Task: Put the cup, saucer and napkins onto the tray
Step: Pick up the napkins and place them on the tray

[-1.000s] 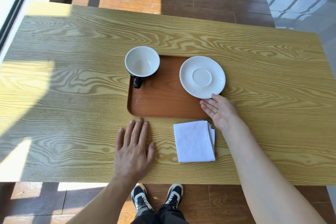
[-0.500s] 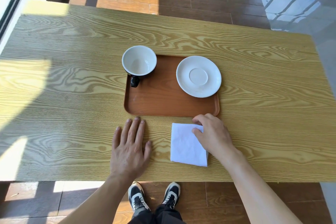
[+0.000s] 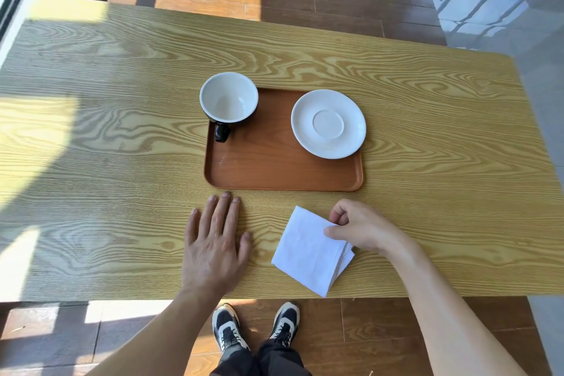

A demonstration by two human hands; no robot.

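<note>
No legible text, label, brand, number or sign appears on any item in view. The cup (image 3: 229, 97), saucer (image 3: 328, 123), napkins (image 3: 311, 250) and tray (image 3: 274, 168) all present plain, unmarked surfaces. The table (image 3: 122, 131) shows wood grain only, and the shoes (image 3: 227, 330) carry no readable marking at this resolution.

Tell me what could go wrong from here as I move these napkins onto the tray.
1. The right hand pinches the napkins at one corner only, and the stack is already fanning at its edge; loose sheets may slip from the grip and scatter.
2. The cup and the saucer both overhang the rim of the tray; a nudge while placing the napkins could tip either off.
3. The left hand lies flat on the table, not steadying the tray, so it might slide.
</note>
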